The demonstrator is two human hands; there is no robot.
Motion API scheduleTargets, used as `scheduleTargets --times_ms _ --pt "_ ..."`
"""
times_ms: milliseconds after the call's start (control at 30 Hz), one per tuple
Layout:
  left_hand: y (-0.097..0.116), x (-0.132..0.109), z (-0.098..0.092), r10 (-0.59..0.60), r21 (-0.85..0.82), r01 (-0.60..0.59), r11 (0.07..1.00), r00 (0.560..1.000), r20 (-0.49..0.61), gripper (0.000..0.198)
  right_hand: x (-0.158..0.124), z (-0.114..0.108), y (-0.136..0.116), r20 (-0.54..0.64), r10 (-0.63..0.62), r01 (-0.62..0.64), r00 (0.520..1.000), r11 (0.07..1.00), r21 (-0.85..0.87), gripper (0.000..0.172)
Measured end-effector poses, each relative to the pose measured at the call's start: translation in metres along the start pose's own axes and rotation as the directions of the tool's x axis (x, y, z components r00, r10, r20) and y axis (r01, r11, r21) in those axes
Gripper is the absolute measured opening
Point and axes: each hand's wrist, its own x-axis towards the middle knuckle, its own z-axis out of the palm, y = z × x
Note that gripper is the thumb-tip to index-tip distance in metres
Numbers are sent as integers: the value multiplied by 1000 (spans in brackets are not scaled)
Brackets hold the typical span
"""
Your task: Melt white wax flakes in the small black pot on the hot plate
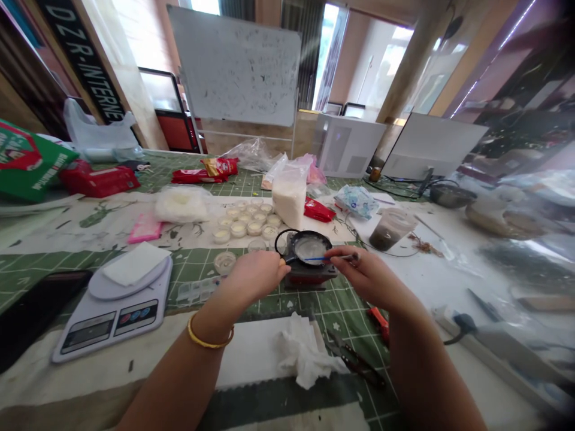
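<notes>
A small black pan [311, 246] with whitish contents rests on a compact dark and red heater [309, 279]. My left hand [258, 272] is closed around the pan's handle, at the pan's left. From the right, my right hand [362, 269] pinches a thin stick [321, 258], blue toward its tip, which reaches into the pan. Behind and left of the pan stand several small round cups [239, 228] with pale contents. A clear bag of white material [288, 194] stands upright just behind the pan.
A white kitchen scale [121, 299] with a white sheet on it is at left, beside a dark phone [40, 305]. Crumpled tissue [305, 353], dark scissors [359, 362] and a red-handled tool [380, 323] lie in front. A plastic cup [390, 229] with dark contents is at right.
</notes>
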Motion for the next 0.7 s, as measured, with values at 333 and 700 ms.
scheduleTargets --times_ms 333,700 --pt "-1 1 1 -9 4 9 1000 1000 1 40 0 -1 0 -27 16 -17 1000 1000 -13 28" --pt "0 0 0 -7 4 7 1000 1000 -4 40 2 1 2 -33 -4 4 999 1000 4 26"
